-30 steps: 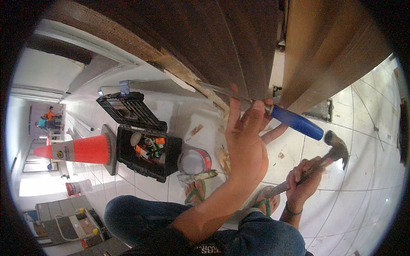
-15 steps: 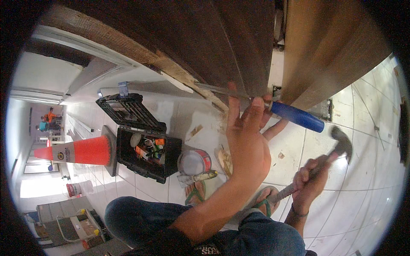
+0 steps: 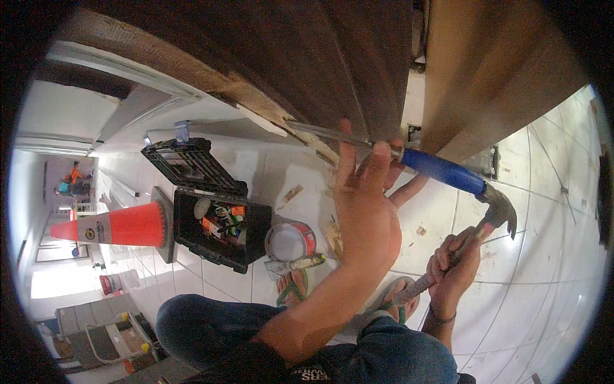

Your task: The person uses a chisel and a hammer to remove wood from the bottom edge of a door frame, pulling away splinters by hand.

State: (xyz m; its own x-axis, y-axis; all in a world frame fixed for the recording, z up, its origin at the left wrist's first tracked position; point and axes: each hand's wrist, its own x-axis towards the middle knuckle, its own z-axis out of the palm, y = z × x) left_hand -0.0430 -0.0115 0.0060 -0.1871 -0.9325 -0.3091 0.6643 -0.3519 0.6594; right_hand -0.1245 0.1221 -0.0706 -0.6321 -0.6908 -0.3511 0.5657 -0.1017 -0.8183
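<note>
My left hand (image 3: 368,192) grips a blue-handled chisel (image 3: 441,173) around its metal shaft, some fingers stretched out. The blade runs left to the pale, rough edge of a wooden frame (image 3: 268,109) along the dark wooden panel (image 3: 332,57). My right hand (image 3: 455,265) is closed on the handle of a claw hammer (image 3: 499,208), whose head is against, or right at, the end of the chisel's handle. A lighter brown wooden board (image 3: 495,64) stands to the right of the dark panel.
An open black toolbox (image 3: 220,230) holds several items. An orange cone (image 3: 131,224), round tub (image 3: 288,243) and putty knife (image 3: 307,261) are beside it on the tiles (image 3: 511,313). A folded step stool (image 3: 118,342) is lower left. Two people (image 3: 73,179) are far down the corridor.
The hammer head swung back slightly, then moved left onto the chisel's end. The chisel and my left hand have shifted slightly up and left.
</note>
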